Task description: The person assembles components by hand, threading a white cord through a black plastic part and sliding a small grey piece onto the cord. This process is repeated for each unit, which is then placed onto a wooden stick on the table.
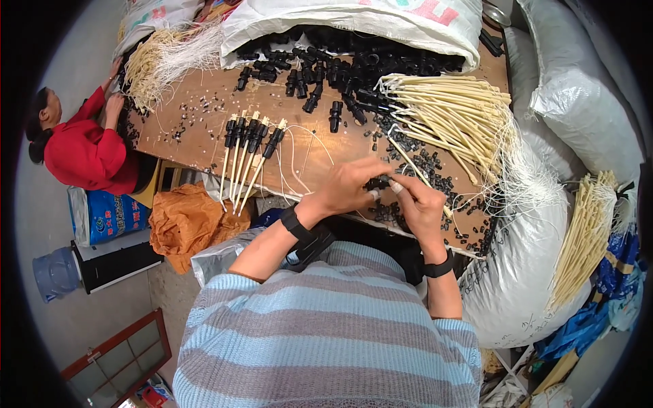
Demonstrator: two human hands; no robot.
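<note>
Table (197,139) before person. Sack (354,15) along far edge, connectors (335,117) spilling from mouth onto tabletop. Right of those, stick bundle (445,112), strings (534,180) trailing off its right end. Loose bits (425,160) between bundle and near edge. Left hand (347,187) and right hand (423,202) over near edge, held connector (375,182) between. Left of hands, fitted sticks (255,136) side by side, ends past near edge. Second bundle (144,71) at far left corner, co-worker (88,153) beside left end. Right of table, another sack (520,272).
</note>
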